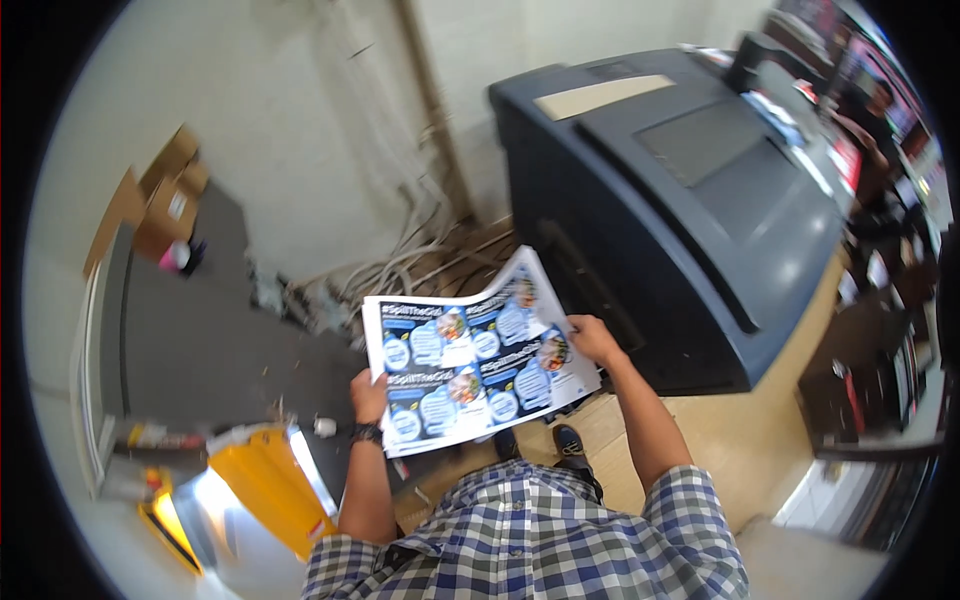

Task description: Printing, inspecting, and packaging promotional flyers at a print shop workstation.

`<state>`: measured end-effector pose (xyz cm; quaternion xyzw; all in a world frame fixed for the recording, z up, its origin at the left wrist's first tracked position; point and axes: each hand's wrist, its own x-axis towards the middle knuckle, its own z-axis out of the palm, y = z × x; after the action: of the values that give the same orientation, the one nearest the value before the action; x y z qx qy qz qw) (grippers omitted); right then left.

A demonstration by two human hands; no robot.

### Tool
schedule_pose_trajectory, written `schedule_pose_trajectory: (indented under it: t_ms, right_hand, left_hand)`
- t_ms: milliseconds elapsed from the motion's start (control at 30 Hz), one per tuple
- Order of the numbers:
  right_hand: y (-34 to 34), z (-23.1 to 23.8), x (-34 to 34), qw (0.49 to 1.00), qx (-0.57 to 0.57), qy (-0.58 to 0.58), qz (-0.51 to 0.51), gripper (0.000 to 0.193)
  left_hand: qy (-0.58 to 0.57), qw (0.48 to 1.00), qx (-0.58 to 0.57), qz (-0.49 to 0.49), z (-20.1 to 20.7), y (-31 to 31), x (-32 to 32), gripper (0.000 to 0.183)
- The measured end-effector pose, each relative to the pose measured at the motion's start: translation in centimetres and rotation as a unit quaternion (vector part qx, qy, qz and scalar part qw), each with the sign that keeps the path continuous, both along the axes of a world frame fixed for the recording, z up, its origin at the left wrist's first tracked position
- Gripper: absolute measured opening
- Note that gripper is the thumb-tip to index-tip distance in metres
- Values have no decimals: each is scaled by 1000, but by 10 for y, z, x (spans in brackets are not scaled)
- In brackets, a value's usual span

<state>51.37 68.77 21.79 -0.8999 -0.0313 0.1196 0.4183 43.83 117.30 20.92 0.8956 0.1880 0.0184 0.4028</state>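
Note:
Both of my hands hold a stack of printed sheets (pixel 455 375) in front of my body. The top sheet carries a repeated blue, black and white design with small round food pictures. My left hand (pixel 368 398) grips the left edge, with a dark band on its wrist. On the opposite edge, my right hand (pixel 594 342) is closed, its thumb near the rim of the paper. The sheets bow slightly, and their upper right corner lifts. How many sheets lie underneath cannot be made out.
A large dark grey machine (pixel 640 200) stands at the right. Loose cables (pixel 405 250) run along the wall behind the sheets. On the left are a grey surface (pixel 200 340), cardboard boxes (pixel 175 205) and a yellow machine (pixel 265 480). A person (pixel 875 125) is at the far right.

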Motion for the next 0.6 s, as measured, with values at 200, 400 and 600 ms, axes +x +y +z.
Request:
schedule_pose_trajectory:
  t_ms: [200,400,600]
  right_hand:
    - [-78,222,-80,968,117,-163,-154,33]
    - [-222,296,-123,846,242,-370,-299,25]
    - [-260,255,-129,804,259,-411,-343,31]
  left_hand:
    - [-152,959,-213,-111,137,-79,110,16]
    - [-283,837,-378,-274,272,-313,193,18]
    - [-380,831,-312,-261,249,-391,218,23]
